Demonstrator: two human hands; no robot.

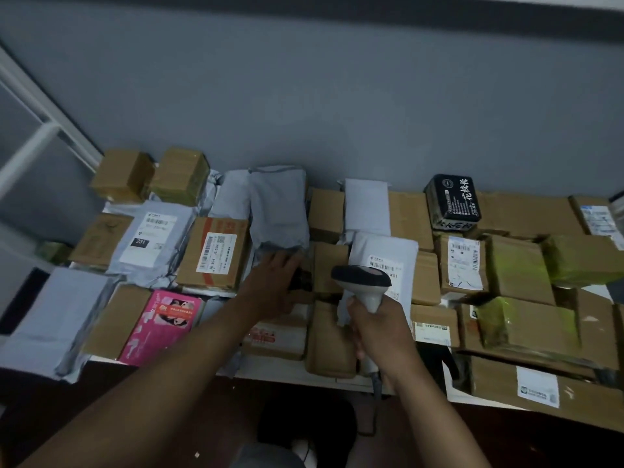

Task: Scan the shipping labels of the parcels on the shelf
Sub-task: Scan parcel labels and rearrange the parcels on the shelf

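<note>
Right grip [378,327] curls round the grey handheld barcode scanner [366,282]; left grip [275,282], fingers spread, rests on a small dark parcel [300,280] just left of the scanner.

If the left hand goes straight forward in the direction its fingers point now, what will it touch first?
Most likely the grey mailer bag. The left hand points up and slightly right, with its fingertips at the bag's lower edge; depth is unclear, so it may already touch it.

Parcels [216,253] crowd your shelf [290,369] edge to edge; free passage lies only above them, before the wall [304,96].
</note>
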